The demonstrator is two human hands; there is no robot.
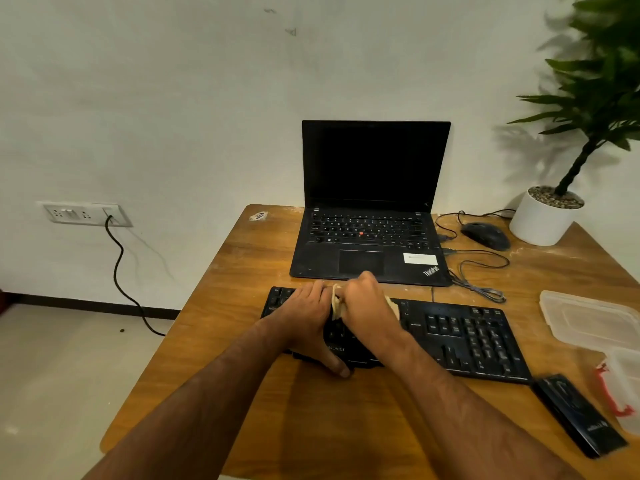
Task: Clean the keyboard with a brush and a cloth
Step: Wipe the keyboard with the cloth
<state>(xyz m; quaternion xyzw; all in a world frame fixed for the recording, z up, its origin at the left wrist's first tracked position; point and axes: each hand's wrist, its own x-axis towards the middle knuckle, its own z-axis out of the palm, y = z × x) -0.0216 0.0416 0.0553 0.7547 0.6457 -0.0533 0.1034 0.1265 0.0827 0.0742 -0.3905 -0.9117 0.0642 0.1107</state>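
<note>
While both my forearms reach forward over the wooden table (242,393), my left hand (308,317) lies flat on the left part of the black keyboard (460,337), fingers fairly straight across the keys and thumb stretched down over its front edge; my right hand (369,311) is curled round a pale cloth (337,303), bunched in its grip and pressed onto the keys just beside the left hand, with a bit of cloth showing on either side of the fist. To the right of the keyboard's near corner lies a long black box (581,415), tilted; beyond it, at the table's right edge, sit clear plastic containers (588,320), one with a red tab; I cannot tell which item is the brush. Behind the keyboard stands an open black laptop (372,220), screen dark; to its right a black mouse (486,235) with its cable (485,285) looped on the wood; farther right a white pot with a green plant (550,213); on the wall at left, a socket plate (83,213) with a black cord hanging.
</note>
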